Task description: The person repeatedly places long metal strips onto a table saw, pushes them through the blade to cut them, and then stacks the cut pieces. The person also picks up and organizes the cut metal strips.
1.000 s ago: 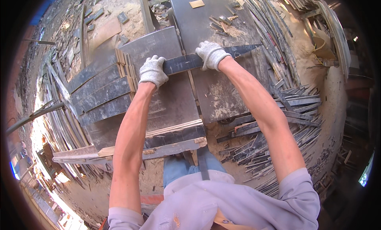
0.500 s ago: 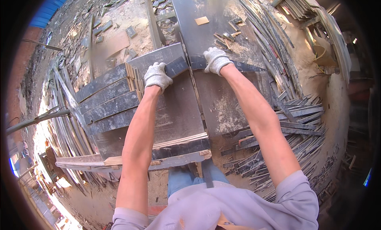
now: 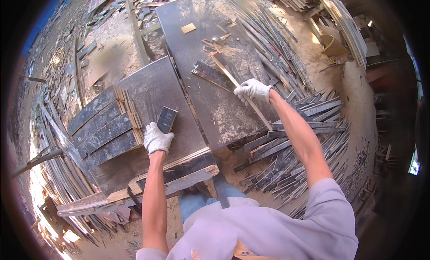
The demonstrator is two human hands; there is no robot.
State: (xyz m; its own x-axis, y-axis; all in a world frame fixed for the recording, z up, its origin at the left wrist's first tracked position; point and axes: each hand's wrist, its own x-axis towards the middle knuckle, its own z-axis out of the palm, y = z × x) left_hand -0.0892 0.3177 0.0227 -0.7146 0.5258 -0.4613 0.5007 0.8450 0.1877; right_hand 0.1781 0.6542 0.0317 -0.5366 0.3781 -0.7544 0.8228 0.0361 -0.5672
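My left hand [image 3: 157, 139], in a pale knitted glove, grips the lower end of a short dark-faced piece of board [image 3: 166, 118] above the left table panel [image 3: 150, 83]. The fingers are on its left side and the thumb is on its right. My gloved right hand [image 3: 253, 89] is closed around a long, narrow wooden strip [image 3: 226, 68], which slants over the right table panel [image 3: 188, 40] and past its near edge. Beside that strip, a dark, scuffed offcut [image 3: 209, 75] lies on the right panel. A narrow gap runs between both panels.
Dark boards with pale edges [image 3: 105, 125] are stacked on the left panel. More boards [image 3: 177, 171] line the table's near edge. Small offcuts and sawdust [image 3: 219, 42] lie on the right panel. Piles of long strips [image 3: 304, 139] flank the table, and scrap covers the ground beyond.
Both hands have left the dark board across the gap. My left hand has come nearer with a short piece; my right has moved right and nearer, now holding a strip. The view has shifted.
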